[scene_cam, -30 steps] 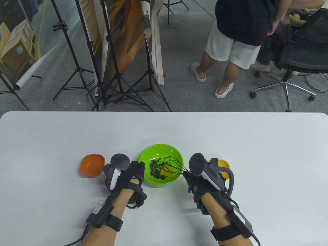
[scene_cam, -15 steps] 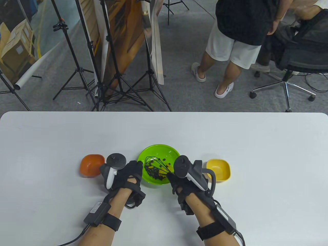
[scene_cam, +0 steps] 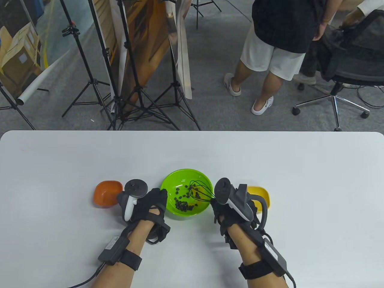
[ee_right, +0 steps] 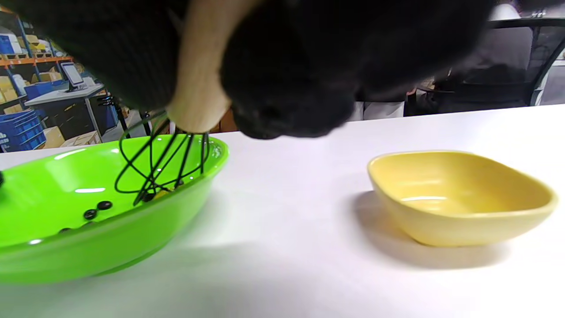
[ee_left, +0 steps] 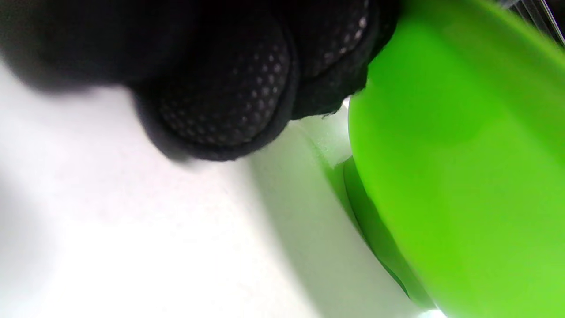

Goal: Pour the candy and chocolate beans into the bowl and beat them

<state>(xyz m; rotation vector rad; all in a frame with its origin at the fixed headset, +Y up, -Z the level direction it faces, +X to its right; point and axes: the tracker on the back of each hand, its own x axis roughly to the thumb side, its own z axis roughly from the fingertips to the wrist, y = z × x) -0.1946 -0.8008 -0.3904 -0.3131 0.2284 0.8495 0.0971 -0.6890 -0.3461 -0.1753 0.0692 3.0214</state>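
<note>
The green bowl (scene_cam: 186, 193) sits on the white tabletop (scene_cam: 270, 156), with dark chocolate beans (scene_cam: 182, 205) inside. The right hand (scene_cam: 229, 211), at the bowl's 4 o'clock, is curled tight around the whisk (scene_cam: 200, 192), whose black wires dip into the bowl. The left hand (scene_cam: 151, 205) rests against the bowl's rim at 9 o'clock, fingers fairly straight. An orange dish (scene_cam: 108, 193) is at 9 o'clock beyond that hand, a yellow dish (ee_right: 459, 196) at 3 o'clock.

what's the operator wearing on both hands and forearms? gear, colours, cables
Both the left hand and right hand wear black gloves; the left wrist view shows a pale dot pattern on the fabric. A grey-and-white ringed tracker sits on each hand's back. Each forearm carries a black strap and a flat black box with a black cable. No sleeves.
</note>
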